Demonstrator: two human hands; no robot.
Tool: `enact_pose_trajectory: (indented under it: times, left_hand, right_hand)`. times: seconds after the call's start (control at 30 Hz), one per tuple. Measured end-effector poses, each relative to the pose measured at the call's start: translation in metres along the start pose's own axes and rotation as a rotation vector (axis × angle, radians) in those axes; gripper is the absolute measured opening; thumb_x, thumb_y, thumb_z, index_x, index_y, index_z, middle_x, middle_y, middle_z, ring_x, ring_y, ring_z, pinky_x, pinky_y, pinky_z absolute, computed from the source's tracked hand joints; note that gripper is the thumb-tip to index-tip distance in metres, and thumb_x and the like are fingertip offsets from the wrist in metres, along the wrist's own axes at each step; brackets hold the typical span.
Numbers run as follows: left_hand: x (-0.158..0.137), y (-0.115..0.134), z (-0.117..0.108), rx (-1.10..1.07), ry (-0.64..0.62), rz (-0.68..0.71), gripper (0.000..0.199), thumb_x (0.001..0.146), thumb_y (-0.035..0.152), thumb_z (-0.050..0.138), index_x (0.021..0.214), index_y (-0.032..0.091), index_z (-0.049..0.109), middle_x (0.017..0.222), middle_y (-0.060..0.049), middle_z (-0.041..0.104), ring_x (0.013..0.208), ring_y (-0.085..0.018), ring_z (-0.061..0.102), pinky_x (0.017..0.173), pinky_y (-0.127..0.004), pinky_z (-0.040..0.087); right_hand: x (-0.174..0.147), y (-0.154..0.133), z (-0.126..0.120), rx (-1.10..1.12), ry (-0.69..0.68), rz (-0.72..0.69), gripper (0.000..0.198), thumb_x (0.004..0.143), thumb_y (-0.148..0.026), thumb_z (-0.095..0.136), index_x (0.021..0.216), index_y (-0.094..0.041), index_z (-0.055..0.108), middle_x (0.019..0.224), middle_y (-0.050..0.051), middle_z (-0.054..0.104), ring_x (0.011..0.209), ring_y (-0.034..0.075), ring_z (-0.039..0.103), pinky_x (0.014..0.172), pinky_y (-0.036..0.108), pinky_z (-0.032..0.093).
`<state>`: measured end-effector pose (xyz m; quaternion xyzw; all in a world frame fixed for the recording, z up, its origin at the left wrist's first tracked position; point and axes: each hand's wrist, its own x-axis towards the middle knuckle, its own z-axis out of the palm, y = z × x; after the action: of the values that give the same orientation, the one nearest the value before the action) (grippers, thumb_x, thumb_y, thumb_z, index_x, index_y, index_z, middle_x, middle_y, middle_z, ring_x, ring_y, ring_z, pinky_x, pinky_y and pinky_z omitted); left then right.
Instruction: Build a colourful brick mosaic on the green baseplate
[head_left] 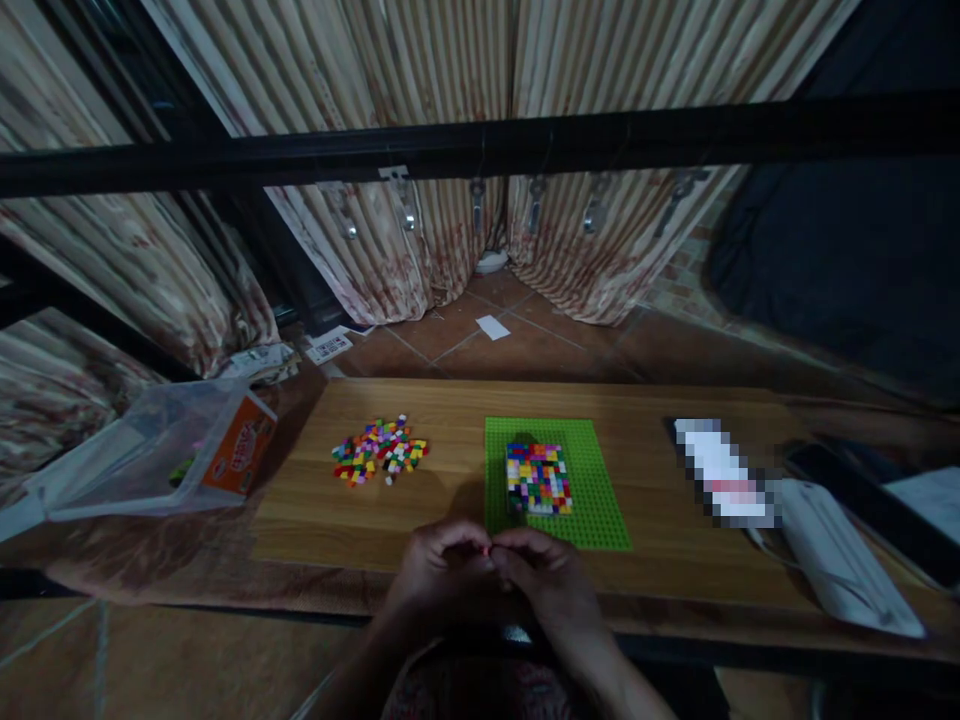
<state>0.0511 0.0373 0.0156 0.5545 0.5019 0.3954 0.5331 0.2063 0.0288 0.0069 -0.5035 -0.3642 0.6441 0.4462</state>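
My left hand [442,562] and my right hand [541,572] meet at the front edge of the wooden board, fingertips pinched together. Between them shows a small red toy brick [486,551], mostly covered by the fingers. Just beyond lies a green baseplate [600,500] with a block of many-coloured toy bricks [538,478] built up on its left part. To the left, a loose pile of small mixed-colour bricks [381,450] is spread on the board.
The wooden board [450,400] spans the low table. At left stands a clear plastic bag [142,450] with an orange label. On the right lie a phone [724,475] with a blurred screen and a white power strip [847,560] with a cable. Striped curtains hang behind.
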Motion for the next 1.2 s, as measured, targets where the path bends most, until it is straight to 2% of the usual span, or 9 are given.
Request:
enact_pose_trajectory:
  times: [0.1, 0.17, 0.37, 0.5, 0.57, 0.7, 0.9, 1.1, 1.2]
  left_hand:
    - [-0.002, 0.006, -0.003, 0.081, -0.073, 0.027, 0.007, 0.073, 0.023, 0.074, 0.07, 0.016, 0.071, 0.068, -0.001, 0.067, 0.067, -0.012, 0.059, 0.063, -0.02, 0.044]
    - [-0.003, 0.007, -0.002, 0.048, -0.102, 0.024, 0.007, 0.073, 0.023, 0.075, 0.072, 0.017, 0.072, 0.069, -0.001, 0.069, 0.066, -0.012, 0.06, 0.063, -0.02, 0.045]
    - [0.002, 0.001, 0.012, -0.345, -0.081, -0.035, 0.016, 0.069, 0.027, 0.079, 0.075, 0.016, 0.069, 0.068, -0.001, 0.07, 0.061, -0.012, 0.063, 0.062, -0.023, 0.05]
    - [0.007, -0.002, 0.017, -0.514, -0.043, -0.048, 0.018, 0.073, 0.03, 0.077, 0.08, 0.017, 0.067, 0.073, -0.001, 0.07, 0.066, -0.013, 0.065, 0.067, -0.025, 0.054]
    - [0.009, -0.004, 0.016, -0.514, 0.008, -0.051, 0.019, 0.073, 0.03, 0.077, 0.082, 0.017, 0.068, 0.076, -0.001, 0.069, 0.07, -0.013, 0.065, 0.068, -0.024, 0.054]
    - [0.014, -0.009, 0.012, -0.462, 0.057, -0.077, 0.021, 0.07, 0.03, 0.078, 0.083, 0.017, 0.068, 0.079, -0.002, 0.07, 0.074, -0.014, 0.065, 0.072, -0.027, 0.056]
    - [0.027, -0.018, 0.013, -0.312, 0.198, -0.051, 0.021, 0.07, 0.032, 0.075, 0.082, 0.016, 0.069, 0.082, -0.003, 0.069, 0.072, -0.015, 0.066, 0.072, -0.028, 0.056]
    - [0.037, -0.027, 0.017, -0.253, 0.244, -0.014, 0.024, 0.073, 0.031, 0.07, 0.092, 0.017, 0.066, 0.084, -0.002, 0.067, 0.075, -0.015, 0.065, 0.07, -0.026, 0.054]
    - [0.038, -0.029, 0.017, -0.217, 0.268, 0.003, 0.019, 0.075, 0.027, 0.068, 0.09, 0.018, 0.063, 0.082, -0.001, 0.064, 0.073, -0.013, 0.063, 0.068, -0.024, 0.052]
  right_hand:
    - [-0.004, -0.004, -0.006, 0.025, -0.07, 0.049, 0.027, 0.062, -0.044, 0.081, 0.072, -0.019, 0.074, 0.054, -0.002, 0.061, 0.05, 0.008, 0.05, 0.05, 0.02, 0.04]
    - [-0.006, -0.005, -0.008, 0.057, -0.094, 0.056, 0.026, 0.063, -0.042, 0.081, 0.073, -0.019, 0.075, 0.053, -0.002, 0.061, 0.05, 0.008, 0.049, 0.051, 0.02, 0.039]
    - [-0.009, -0.01, -0.009, 0.315, -0.046, 0.091, 0.024, 0.059, -0.038, 0.085, 0.073, -0.021, 0.077, 0.057, -0.001, 0.063, 0.05, 0.007, 0.05, 0.053, 0.021, 0.04]
    - [-0.006, -0.012, -0.013, 0.38, 0.018, 0.063, 0.03, 0.059, -0.038, 0.085, 0.085, -0.024, 0.078, 0.065, -0.002, 0.065, 0.056, 0.008, 0.052, 0.057, 0.023, 0.043]
    - [-0.005, -0.013, -0.018, 0.286, 0.039, -0.005, 0.03, 0.065, -0.04, 0.081, 0.091, -0.025, 0.077, 0.067, -0.002, 0.065, 0.057, 0.008, 0.053, 0.06, 0.024, 0.045]
    - [-0.004, -0.02, -0.03, -0.05, 0.072, -0.161, 0.023, 0.077, -0.041, 0.071, 0.093, -0.025, 0.076, 0.068, -0.001, 0.067, 0.064, 0.012, 0.059, 0.065, 0.026, 0.047]
    - [0.004, -0.034, -0.041, -0.457, 0.205, -0.349, 0.024, 0.083, -0.042, 0.062, 0.096, -0.024, 0.073, 0.096, 0.005, 0.073, 0.088, 0.021, 0.066, 0.081, 0.035, 0.05]
    - [0.041, -0.039, -0.039, -0.686, 0.244, -0.62, 0.017, 0.084, -0.039, 0.061, 0.086, -0.028, 0.074, 0.105, 0.005, 0.069, 0.104, 0.023, 0.059, 0.093, 0.041, 0.044]
    - [0.057, -0.036, -0.033, -0.789, 0.293, -0.65, 0.016, 0.083, -0.039, 0.063, 0.081, -0.029, 0.075, 0.115, 0.006, 0.063, 0.113, 0.025, 0.051, 0.097, 0.045, 0.039]
